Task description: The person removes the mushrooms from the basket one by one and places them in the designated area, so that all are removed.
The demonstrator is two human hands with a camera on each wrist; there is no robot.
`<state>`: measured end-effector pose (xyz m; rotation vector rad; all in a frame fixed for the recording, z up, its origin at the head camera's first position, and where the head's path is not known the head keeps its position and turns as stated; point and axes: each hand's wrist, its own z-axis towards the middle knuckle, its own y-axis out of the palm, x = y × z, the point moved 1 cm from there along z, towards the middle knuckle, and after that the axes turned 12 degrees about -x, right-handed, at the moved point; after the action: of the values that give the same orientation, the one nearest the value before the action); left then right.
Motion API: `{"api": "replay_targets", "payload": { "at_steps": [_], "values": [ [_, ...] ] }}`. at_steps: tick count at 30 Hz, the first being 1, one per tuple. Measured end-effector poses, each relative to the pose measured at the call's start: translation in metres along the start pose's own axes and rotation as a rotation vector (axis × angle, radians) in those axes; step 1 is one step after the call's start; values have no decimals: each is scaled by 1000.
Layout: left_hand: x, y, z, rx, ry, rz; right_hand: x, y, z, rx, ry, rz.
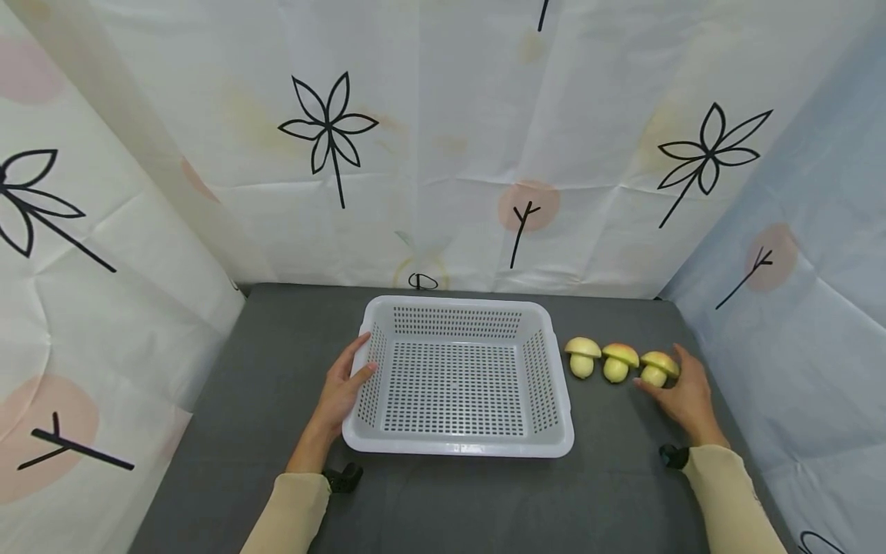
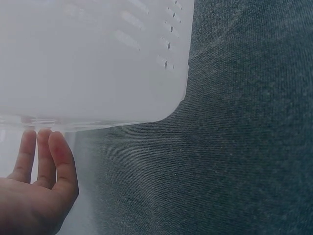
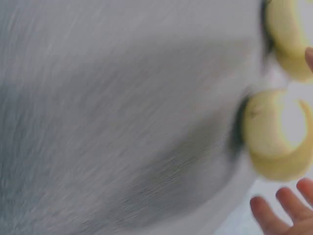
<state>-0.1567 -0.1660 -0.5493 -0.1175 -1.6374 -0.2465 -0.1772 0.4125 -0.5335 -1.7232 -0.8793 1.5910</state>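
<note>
A white perforated plastic basket (image 1: 457, 385) sits on the grey table, its inside bare. My left hand (image 1: 346, 385) holds its left rim, thumb over the edge; in the left wrist view the fingers (image 2: 59, 152) meet the rim from outside. To the right of the basket stand three toy mushrooms in a row: one with a yellow cap (image 1: 583, 357), a middle one with an orange-tinged cap (image 1: 619, 362) and a rightmost mushroom (image 1: 657, 369). Around that last one my right hand (image 1: 685, 396) is spread, thumb and fingers on either side. The right wrist view shows a gap between its fingertips (image 3: 261, 208) and the mushroom.
Grey cloth covers the table (image 1: 484, 508). A white patterned curtain (image 1: 443, 154) rises along the back edge, with more curtain at the left and right sides. The right hand is close to the table's right edge.
</note>
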Motion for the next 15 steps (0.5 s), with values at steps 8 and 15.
{"api": "replay_targets", "payload": {
  "at_steps": [8, 15],
  "values": [
    [2, -2, -2, -19, 2, -8, -72, 1, -4, 45, -156, 33],
    [27, -13, -2, 8, -18, 279, -138, 6, 8, -58, -333, -15]
  ]
}}
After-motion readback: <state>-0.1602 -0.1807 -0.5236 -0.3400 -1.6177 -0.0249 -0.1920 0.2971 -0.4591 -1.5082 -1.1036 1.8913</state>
